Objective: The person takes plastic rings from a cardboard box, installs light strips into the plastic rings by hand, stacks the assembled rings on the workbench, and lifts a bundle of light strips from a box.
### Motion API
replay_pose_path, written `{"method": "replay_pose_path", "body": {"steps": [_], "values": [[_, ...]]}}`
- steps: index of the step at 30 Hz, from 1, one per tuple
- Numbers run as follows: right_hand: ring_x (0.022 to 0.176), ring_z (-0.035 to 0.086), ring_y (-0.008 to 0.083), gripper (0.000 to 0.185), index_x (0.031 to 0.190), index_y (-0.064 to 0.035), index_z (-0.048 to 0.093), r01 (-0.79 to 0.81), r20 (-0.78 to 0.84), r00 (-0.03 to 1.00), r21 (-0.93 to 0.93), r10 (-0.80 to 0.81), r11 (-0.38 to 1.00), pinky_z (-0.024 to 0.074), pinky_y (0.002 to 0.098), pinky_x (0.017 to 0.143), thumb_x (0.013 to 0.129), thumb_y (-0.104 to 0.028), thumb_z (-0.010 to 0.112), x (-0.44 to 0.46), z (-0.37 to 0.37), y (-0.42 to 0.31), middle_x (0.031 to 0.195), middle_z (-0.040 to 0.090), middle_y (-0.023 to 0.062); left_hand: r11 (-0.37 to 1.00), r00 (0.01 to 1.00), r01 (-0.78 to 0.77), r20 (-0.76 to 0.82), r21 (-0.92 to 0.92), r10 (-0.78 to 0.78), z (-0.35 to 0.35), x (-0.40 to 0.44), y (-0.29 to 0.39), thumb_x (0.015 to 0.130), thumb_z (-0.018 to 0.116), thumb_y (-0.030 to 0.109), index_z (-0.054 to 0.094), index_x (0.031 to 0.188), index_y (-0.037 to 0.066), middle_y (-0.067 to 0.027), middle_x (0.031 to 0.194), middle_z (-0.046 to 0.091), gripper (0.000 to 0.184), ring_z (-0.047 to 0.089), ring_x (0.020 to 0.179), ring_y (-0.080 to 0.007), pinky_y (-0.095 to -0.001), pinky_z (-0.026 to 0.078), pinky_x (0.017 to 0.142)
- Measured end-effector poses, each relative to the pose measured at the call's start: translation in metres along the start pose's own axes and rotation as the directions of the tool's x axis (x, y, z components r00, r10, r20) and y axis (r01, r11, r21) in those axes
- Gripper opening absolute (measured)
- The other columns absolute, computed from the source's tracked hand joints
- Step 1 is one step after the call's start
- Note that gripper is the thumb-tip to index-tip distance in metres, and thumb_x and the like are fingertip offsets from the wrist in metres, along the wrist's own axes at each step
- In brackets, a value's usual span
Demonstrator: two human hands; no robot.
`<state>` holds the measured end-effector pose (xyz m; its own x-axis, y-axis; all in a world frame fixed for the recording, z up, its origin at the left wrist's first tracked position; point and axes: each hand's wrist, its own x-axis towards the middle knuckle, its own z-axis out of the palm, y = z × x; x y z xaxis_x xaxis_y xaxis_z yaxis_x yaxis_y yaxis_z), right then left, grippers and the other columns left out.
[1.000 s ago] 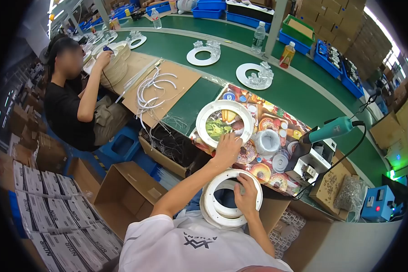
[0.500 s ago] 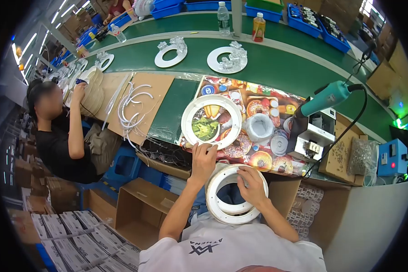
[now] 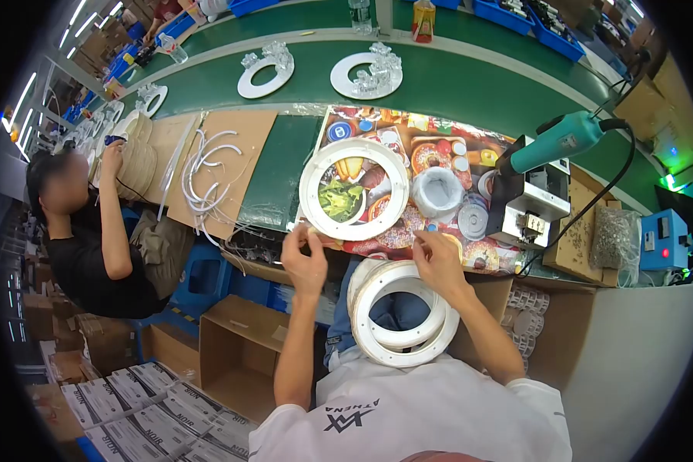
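Note:
A white ring (image 3: pixel 310 198) lies flat on the food-patterned mat at the table's near edge. My left hand (image 3: pixel 304 262) is just below its lower left rim, fingers curled with thumb and fingertips near each other; whether anything small is between them is unclear. Over the upper right of the stacked white rings (image 3: pixel 367 316) on my lap is my right hand (image 3: pixel 437 260), its fingers bent and the tips close together, with any held item too small to see. A plastic-lined bowl (image 3: pixel 437 192) and a clear lid (image 3: pixel 473 221) sit right of the ring.
A teal hot-air tool (image 3: pixel 558 143) rests over a metal device (image 3: pixel 527 219) on the right. A co-worker (image 3: pixel 92 254) sits at the left near curled white strips (image 3: pixel 196 181). An open carton (image 3: pixel 242 339) stands below the table. White discs (image 3: pixel 367 75) lie on the green belt.
My left hand has moved left, off the ring's lower edge. My right hand has risen from the stacked rings toward the table edge. The head view has shifted.

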<state>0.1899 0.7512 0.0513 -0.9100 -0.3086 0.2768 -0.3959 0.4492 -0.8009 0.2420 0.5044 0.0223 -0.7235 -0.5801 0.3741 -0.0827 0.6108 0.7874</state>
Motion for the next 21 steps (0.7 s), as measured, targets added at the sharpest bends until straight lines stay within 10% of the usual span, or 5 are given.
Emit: {"method": "replay_pose_path", "body": {"steps": [3, 11, 21], "values": [[0.062, 0.058, 0.0281, 0.018, 0.095, 0.0045, 0.062, -0.040, -0.001, 0.999, -0.027, 0.040, 0.999, 0.0470, 0.0364, 0.058, 0.078, 0.000, 0.059, 0.006, 0.001, 0.007, 0.077, 0.061, 0.0170, 0.971, 0.980, 0.200, 0.024, -0.132, -0.199, -0.007, 0.016, -0.018, 0.088, 0.058, 0.008, 0.057, 0.109, -0.007, -0.0110, 0.088, 0.065, 0.026, 0.062, 0.076, -0.0148, -0.0276, 0.050, 0.068], [0.051, 0.058, 0.0144, 0.018, 0.093, 0.0059, 0.064, -0.197, -0.027, 0.980, -0.027, 0.196, 0.980, 0.0455, 0.0287, 0.050, 0.082, -0.008, 0.061, 0.016, 0.007, 0.015, 0.063, 0.063, 0.0125, 0.957, 0.964, 0.135, 0.188, 0.255, -0.186, 0.001, 0.076, -0.001, 0.085, 0.058, 0.025, 0.058, 0.110, -0.008, -0.0227, 0.074, 0.065, 0.041, 0.066, 0.070, -0.0293, -0.0371, 0.049, 0.068], [0.051, 0.061, 0.0181, 0.026, 0.098, 0.0079, 0.064, -0.257, 0.039, 0.965, -0.044, 0.258, 0.966, 0.0459, 0.0303, 0.051, 0.083, -0.013, 0.060, 0.040, 0.019, 0.006, 0.063, 0.064, 0.0151, 0.988, 0.967, 0.008, 0.250, 0.152, -0.046, 0.018, 0.085, -0.031, 0.083, 0.056, 0.014, 0.064, 0.093, -0.006, -0.0220, 0.072, 0.064, 0.024, 0.065, 0.067, -0.0343, -0.0402, 0.050, 0.065]]}}
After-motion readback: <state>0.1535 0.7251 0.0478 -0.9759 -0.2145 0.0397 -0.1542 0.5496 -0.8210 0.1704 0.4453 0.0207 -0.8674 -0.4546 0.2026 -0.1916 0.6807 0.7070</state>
